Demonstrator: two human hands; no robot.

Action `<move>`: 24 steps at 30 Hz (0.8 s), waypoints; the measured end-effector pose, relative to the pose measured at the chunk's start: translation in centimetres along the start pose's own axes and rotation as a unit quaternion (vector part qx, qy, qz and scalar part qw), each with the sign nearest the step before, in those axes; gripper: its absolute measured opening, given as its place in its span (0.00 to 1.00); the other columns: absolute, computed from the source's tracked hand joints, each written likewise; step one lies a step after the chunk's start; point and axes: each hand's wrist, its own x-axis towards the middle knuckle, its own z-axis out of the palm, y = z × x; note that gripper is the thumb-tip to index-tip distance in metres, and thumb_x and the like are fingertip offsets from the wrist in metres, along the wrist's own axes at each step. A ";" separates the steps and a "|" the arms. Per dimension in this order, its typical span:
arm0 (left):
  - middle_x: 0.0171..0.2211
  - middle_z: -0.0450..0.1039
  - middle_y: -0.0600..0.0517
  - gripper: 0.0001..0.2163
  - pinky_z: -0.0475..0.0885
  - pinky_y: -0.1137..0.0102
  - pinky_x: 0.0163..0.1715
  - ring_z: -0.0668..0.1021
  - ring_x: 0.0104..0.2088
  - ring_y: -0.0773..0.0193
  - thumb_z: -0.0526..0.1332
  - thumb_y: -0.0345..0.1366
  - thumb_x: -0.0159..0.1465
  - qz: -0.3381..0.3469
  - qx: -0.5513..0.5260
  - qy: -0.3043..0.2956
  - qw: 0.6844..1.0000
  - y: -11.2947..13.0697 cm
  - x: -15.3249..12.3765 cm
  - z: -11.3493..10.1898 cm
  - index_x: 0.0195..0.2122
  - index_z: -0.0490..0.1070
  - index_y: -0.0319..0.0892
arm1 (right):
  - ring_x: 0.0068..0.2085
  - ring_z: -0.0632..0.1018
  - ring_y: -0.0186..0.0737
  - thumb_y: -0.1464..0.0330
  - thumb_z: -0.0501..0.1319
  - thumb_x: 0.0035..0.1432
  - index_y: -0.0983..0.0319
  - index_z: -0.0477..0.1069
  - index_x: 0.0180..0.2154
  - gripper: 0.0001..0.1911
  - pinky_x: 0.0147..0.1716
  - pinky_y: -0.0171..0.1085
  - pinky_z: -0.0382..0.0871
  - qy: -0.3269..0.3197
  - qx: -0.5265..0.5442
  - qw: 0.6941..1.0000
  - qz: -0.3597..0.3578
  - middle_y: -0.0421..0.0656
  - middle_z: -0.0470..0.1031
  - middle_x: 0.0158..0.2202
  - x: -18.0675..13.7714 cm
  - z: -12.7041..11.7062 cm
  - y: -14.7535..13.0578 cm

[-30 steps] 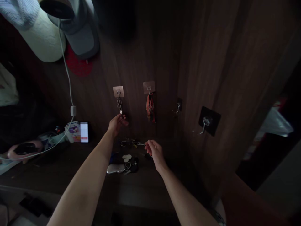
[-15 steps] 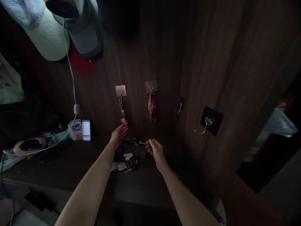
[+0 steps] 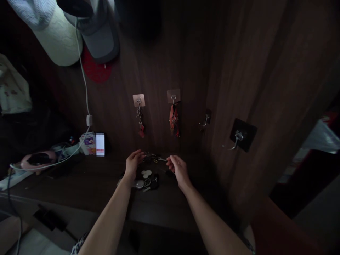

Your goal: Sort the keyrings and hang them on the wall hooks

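My right hand (image 3: 179,169) pinches the end of a key (image 3: 162,159); this key reaches left toward a bunch of keys (image 3: 151,157) at the back of the dark wooden shelf. Beside that bunch is my left hand (image 3: 133,163), its fingers stretched out toward it; whether they touch it I cannot tell. Above the left hand a key chain with a red tag (image 3: 141,131) hangs from a wall hook. Between my forearms lie white round discs (image 3: 146,174) and another key ring with keys (image 3: 147,182).
An orange-red strap bundle (image 3: 174,118) hangs on the second hook. Two hooks to the right, one on a black plate (image 3: 243,135), stick out from the wood. Caps (image 3: 99,44) hang upper left. A white cable (image 3: 84,81) runs down past small boxes (image 3: 89,142) and a pink object (image 3: 38,159).
My left hand has come down from the red tag, which now hangs free, to beside the bunch of keys. My right hand keeps its pinch on the key. The view has shifted slightly.
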 end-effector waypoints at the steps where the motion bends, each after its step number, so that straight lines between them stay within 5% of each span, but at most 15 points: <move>1: 0.34 0.77 0.48 0.07 0.72 0.73 0.34 0.78 0.29 0.68 0.59 0.28 0.55 0.014 0.004 0.014 1.000 -0.2 -0.3 -0.2 0.36 0.72 0.40 | 0.20 0.64 0.29 0.53 0.60 0.46 0.62 0.71 0.24 0.18 0.17 0.29 0.52 0.000 0.000 1.000 -0.002 0.39 0.68 0.19 0.0 0.0 0.0; 16: 0.33 0.75 0.50 0.10 0.71 0.71 0.33 0.78 0.30 0.66 0.54 0.32 0.55 0.224 0.120 0.218 0.942 -0.8 -0.8 -2.2 0.38 0.68 0.39 | 0.20 0.65 0.29 0.52 0.60 0.47 0.62 0.71 0.24 0.18 0.18 0.29 0.52 0.004 -0.007 1.000 -0.007 0.38 0.68 0.19 -0.2 -0.2 0.0; 24: 0.39 0.76 0.49 0.14 0.69 0.70 0.42 0.77 0.40 0.64 0.51 0.28 0.56 0.199 0.349 0.172 0.899 -0.7 -0.5 -2.4 0.42 0.69 0.42 | 0.20 0.64 0.29 0.53 0.60 0.45 0.62 0.71 0.24 0.18 0.17 0.30 0.52 0.002 -0.002 1.000 -0.005 0.39 0.68 0.19 -0.3 -0.1 -0.1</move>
